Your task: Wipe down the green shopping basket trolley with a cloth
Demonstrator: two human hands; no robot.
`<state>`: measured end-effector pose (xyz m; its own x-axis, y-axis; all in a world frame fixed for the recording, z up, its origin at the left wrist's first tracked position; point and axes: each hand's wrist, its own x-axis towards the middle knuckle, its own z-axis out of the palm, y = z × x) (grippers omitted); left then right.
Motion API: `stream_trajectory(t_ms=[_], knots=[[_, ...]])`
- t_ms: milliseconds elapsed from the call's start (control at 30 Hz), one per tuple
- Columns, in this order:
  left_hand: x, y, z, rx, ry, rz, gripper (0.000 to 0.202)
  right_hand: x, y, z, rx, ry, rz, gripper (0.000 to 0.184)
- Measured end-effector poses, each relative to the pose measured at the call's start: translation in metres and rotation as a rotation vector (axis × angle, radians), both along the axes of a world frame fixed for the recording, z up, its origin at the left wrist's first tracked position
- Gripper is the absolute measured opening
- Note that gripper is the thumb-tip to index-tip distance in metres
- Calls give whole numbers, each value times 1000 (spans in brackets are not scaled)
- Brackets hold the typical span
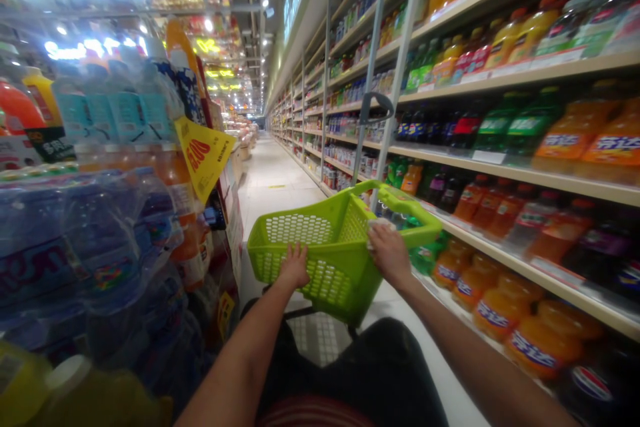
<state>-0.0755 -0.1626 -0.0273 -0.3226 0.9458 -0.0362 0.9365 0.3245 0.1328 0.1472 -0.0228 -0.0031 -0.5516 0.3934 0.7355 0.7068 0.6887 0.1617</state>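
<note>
A lime-green plastic shopping basket [320, 230] sits tilted in front of me, its open top facing me, in a supermarket aisle. My left hand [294, 267] grips the basket's near rim, fingers curled over the edge. My right hand [387, 250] is closed on the right rim near the green handle [400, 203], with a bit of white material under its fingers. The basket looks empty inside. A dark metal frame [320, 313] shows under the basket.
Shelves of orange, green and dark soft-drink bottles [525, 133] run along the right. Shrink-wrapped packs of water bottles [100, 233] and a yellow price sign [203, 153] stand at the left. The white tiled aisle floor [273, 180] stretches ahead between them.
</note>
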Motion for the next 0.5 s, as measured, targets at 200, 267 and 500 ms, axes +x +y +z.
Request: stream_trajectory(t_ms=[200, 267, 500], knots=[[-4, 0, 2, -8, -14, -2, 92, -32, -5, -3, -65, -75, 125, 42], [-4, 1, 2, 0, -3, -11, 92, -27, 0, 2, -84, -81, 93, 42], [-11, 20, -2, 40, 24, -55, 88, -23, 18, -1, -91, -39, 89, 39]])
